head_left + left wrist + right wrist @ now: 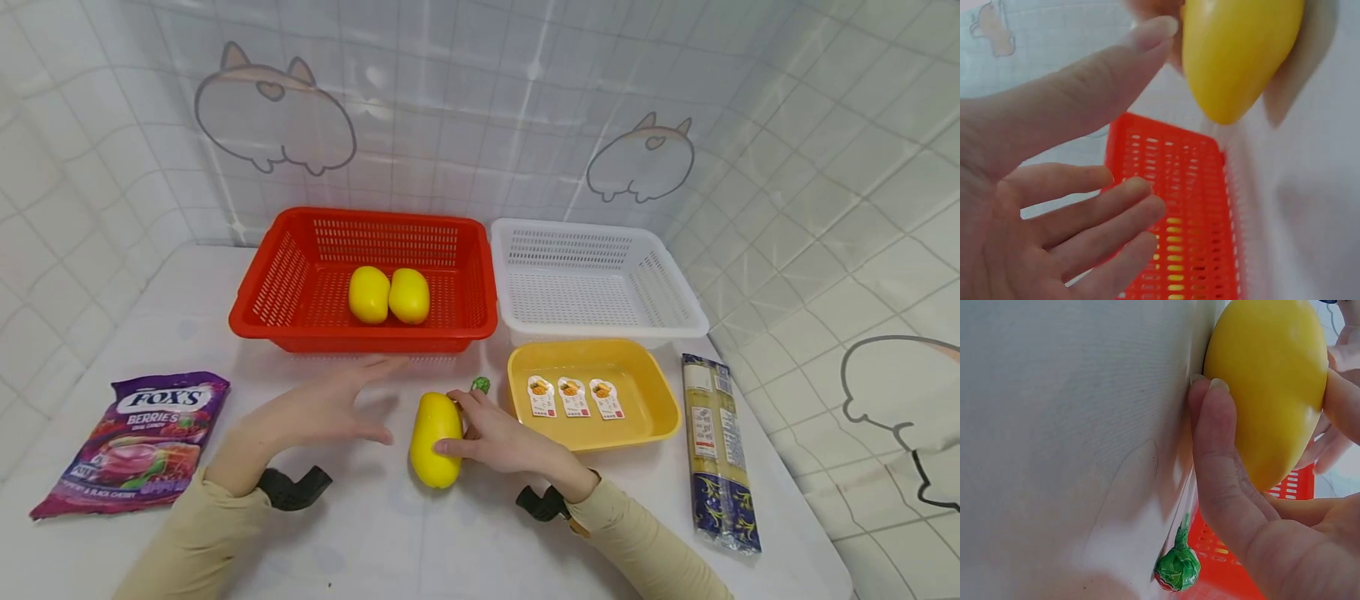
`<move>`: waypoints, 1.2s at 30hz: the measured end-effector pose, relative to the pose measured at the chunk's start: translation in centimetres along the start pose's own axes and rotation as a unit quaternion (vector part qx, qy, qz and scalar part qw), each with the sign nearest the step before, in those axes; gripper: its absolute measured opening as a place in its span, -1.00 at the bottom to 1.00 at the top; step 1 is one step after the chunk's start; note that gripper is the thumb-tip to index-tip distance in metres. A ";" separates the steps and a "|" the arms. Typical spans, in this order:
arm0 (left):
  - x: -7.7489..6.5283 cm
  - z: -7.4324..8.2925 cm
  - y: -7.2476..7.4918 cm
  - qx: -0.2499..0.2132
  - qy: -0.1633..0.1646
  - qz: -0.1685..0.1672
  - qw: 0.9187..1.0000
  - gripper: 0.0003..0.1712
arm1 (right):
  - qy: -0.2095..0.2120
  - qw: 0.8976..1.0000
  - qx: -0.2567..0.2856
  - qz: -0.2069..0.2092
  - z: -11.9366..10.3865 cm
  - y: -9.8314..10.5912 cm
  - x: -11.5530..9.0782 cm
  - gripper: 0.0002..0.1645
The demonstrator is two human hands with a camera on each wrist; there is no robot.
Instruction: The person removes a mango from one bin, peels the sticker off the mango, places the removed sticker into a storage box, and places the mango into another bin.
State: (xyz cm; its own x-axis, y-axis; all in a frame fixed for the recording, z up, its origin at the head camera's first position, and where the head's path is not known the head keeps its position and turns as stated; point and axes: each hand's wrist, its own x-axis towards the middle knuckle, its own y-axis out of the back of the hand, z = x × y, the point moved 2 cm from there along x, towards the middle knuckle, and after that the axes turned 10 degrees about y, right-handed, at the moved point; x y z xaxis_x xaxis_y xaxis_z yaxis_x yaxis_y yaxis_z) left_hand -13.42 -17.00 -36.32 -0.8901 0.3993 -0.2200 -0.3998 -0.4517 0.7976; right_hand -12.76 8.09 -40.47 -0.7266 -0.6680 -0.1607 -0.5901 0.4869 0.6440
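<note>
A smooth yellow mango (435, 440) lies on the white table at the middle front. My right hand (498, 433) grips it from the right, thumb on top and fingers round the far side; the right wrist view shows the fingertips (1217, 409) against its skin. To the mango's left, my left hand (322, 408) hovers apart from it with fingers spread and nothing in them. Two more yellow mangoes (389, 295) sit side by side in the red basket (360, 340). Just beyond the right fingers lies a green-wrapped lollipop (1177, 569), partly hidden in the head view.
A white basket (600, 327) stands at the back right. Before it is a yellow tray (592, 440) with several small labels on its inner wall. A purple candy bag (146, 442) lies at the left, and a long blue-and-clear noodle packet (716, 450) at the right.
</note>
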 end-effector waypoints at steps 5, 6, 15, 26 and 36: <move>-0.4 -0.2 1.0 0.008 -0.006 0.044 0.999 0.09 | 0.001 1.000 0.003 -0.002 0.1 -0.1 0.1 -0.04; -0.5 -0.3 1.3 0.011 -0.006 0.052 0.999 0.07 | 0.002 1.000 0.003 -0.003 0.1 -0.1 0.1 -0.04; -1.8 -1.5 3.9 -0.023 0.011 0.141 0.990 -0.17 | 0.013 1.000 0.016 -0.001 0.0 -0.2 0.1 -0.06; -1.7 -4.1 5.7 -0.042 0.019 0.240 0.970 -0.21 | 0.023 0.999 0.049 0.001 0.0 -0.3 0.1 -0.09; -1.7 -7.1 7.0 -0.063 0.110 0.283 0.951 -0.07 | 0.012 0.998 0.054 0.000 -0.1 -0.4 0.0 -0.07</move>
State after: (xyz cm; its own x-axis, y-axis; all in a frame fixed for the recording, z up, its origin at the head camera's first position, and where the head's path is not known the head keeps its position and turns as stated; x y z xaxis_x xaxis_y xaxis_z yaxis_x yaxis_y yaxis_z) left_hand -16.30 -26.51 -34.33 -0.9893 -0.1056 0.1008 0.1452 -0.6429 0.7521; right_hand -12.50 7.80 -40.64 -0.7185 -0.6807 -0.1430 -0.6262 0.5435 0.5590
